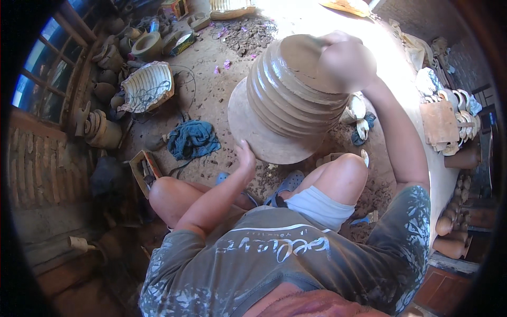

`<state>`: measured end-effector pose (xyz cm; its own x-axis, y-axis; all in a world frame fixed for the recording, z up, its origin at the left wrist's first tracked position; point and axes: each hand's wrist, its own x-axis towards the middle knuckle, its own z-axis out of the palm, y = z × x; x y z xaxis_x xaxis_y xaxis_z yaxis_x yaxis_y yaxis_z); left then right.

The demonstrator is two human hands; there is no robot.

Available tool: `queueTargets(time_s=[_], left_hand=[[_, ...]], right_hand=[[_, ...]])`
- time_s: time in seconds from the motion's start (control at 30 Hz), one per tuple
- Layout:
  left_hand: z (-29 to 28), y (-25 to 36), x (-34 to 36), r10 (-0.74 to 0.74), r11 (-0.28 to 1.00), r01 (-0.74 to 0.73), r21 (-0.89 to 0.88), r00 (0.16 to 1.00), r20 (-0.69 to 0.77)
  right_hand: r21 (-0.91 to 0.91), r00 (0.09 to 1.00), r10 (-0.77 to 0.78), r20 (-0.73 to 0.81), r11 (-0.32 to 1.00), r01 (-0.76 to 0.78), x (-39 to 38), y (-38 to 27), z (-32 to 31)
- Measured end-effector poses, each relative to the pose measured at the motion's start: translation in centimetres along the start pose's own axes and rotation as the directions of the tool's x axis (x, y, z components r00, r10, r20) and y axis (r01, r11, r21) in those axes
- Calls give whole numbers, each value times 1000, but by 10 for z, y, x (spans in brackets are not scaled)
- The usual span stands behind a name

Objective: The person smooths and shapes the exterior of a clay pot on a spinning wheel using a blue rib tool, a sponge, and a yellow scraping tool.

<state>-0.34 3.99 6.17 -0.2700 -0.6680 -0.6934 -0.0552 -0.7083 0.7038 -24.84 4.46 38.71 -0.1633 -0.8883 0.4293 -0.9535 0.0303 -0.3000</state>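
A large brown clay vessel with deep ridges around its wall stands in front of me, its broad flat face upward. Beneath it is a pale round disc that juts out past the vessel's base. My left hand touches the near left rim of this disc, fingers stretched out. Up at the vessel's right edge, my right hand is bent over the flat brown face. It is smeared, but its fingers look curled closed. Whatever it may hold I cannot make out.
A blue cloth lies on the floor to the left, near a ribbed white mould. Crumbled clay is heaped beyond. Pots and bowls crowd the far left. Stacked clay pieces stand at right. A small box sits beside my left knee.
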Motion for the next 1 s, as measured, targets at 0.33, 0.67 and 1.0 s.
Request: queueTargets(time_s=[0.33,0.67,1.0], left_hand=[[8,-49,3,11,992,-19,-123,998,-61],[-39,21,74,91,996,-92,-15,992,-83],[-13,-29,60,107,994,-107,14,994,-19]], right_hand=[[88,976,-156,152,986,144,12,-42,23],[146,950,-270,160,958,247,13,-20,29],[289,862,-471,186,865,410,-16,-14,10]])
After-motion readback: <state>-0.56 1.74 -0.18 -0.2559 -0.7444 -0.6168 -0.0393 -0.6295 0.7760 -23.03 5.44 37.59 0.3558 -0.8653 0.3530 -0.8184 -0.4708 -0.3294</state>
